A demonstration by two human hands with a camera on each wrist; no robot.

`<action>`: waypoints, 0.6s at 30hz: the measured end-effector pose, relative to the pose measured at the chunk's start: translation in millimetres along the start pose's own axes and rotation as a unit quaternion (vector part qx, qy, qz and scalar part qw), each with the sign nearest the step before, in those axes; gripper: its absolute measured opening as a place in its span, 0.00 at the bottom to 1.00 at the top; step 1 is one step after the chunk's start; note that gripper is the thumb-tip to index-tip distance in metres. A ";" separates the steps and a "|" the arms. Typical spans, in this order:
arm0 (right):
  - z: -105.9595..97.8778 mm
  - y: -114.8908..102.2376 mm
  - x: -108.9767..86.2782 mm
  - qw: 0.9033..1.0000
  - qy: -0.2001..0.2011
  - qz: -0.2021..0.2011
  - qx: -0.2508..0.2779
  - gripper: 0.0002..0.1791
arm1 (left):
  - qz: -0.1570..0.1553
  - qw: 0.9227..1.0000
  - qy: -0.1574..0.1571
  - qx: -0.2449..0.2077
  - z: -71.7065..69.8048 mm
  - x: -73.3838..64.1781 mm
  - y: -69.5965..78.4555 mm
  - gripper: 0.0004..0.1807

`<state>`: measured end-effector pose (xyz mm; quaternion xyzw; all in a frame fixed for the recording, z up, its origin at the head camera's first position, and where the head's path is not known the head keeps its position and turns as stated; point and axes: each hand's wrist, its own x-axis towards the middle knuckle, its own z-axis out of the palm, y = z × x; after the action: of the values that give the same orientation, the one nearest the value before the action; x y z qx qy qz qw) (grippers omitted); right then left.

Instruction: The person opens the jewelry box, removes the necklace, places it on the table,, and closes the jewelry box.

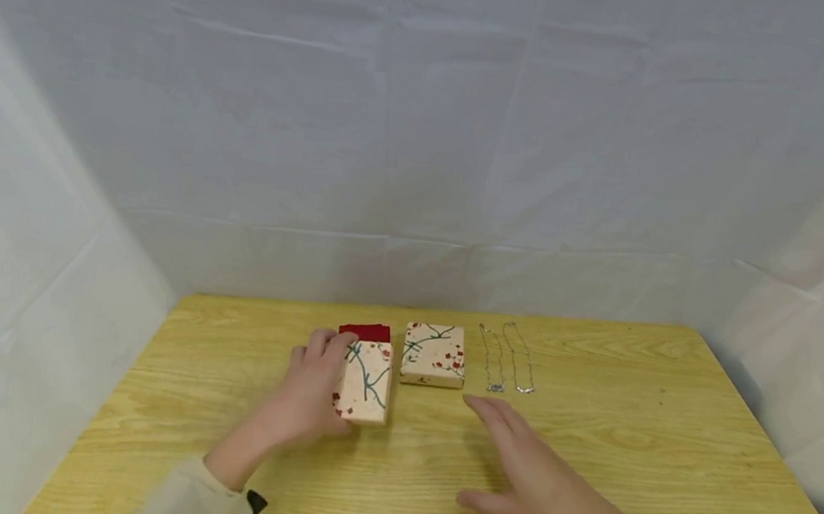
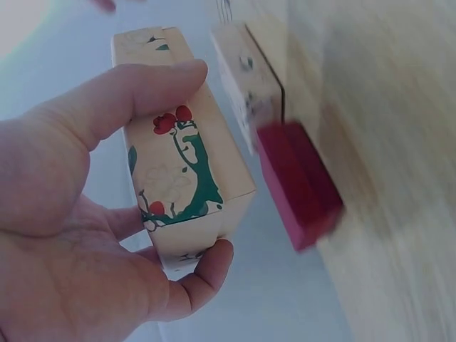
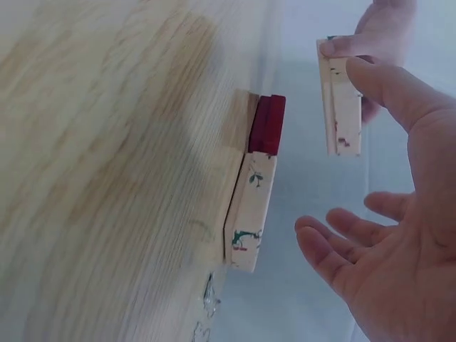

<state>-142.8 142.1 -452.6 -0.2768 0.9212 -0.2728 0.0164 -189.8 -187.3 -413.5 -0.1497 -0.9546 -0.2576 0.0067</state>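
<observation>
My left hand (image 1: 311, 389) grips a cream cardboard box (image 1: 366, 382) printed with red blossoms and green branches. In the left wrist view the thumb lies across one face of this box (image 2: 174, 157) and fingertips curl round the opposite edge. The right wrist view shows it held up off the table. Beyond it on the table sits a small dark red box (image 1: 366, 332), partly hidden in the head view. A second floral box (image 1: 434, 356) lies just right of that. My right hand (image 1: 539, 480) hovers over the table with fingers extended and thumb spread, holding nothing.
Two thin silver necklaces (image 1: 495, 387) (image 1: 524, 388) lie side by side to the right of the second floral box. The wooden table (image 1: 663, 451) has white cloth (image 1: 429, 167) hanging behind it and on both sides.
</observation>
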 end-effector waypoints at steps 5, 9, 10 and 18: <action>2.6 -6.3 8.2 0.999 0.004 0.010 0.047 0.64 | 0.008 1.000 -0.007 -0.018 15.9 -5.0 19.0 0.64; 6.3 -11.0 13.9 0.996 0.003 0.019 0.084 0.66 | 0.021 0.999 -0.013 -0.028 27.4 -8.3 31.5 0.62; 7.3 -12.2 15.3 0.995 0.003 0.022 0.095 0.66 | 0.025 0.999 -0.015 -0.028 30.3 -8.7 34.0 0.62; 13.9 -19.5 25.2 0.986 0.007 0.035 0.161 0.69 | 0.038 0.998 -0.037 -0.035 46.1 -12.3 52.1 0.63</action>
<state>-151.8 108.6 -451.5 -0.2362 0.8744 -0.4190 0.0640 -160.0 -125.2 -429.0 -0.1958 -0.9382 -0.2844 -0.0236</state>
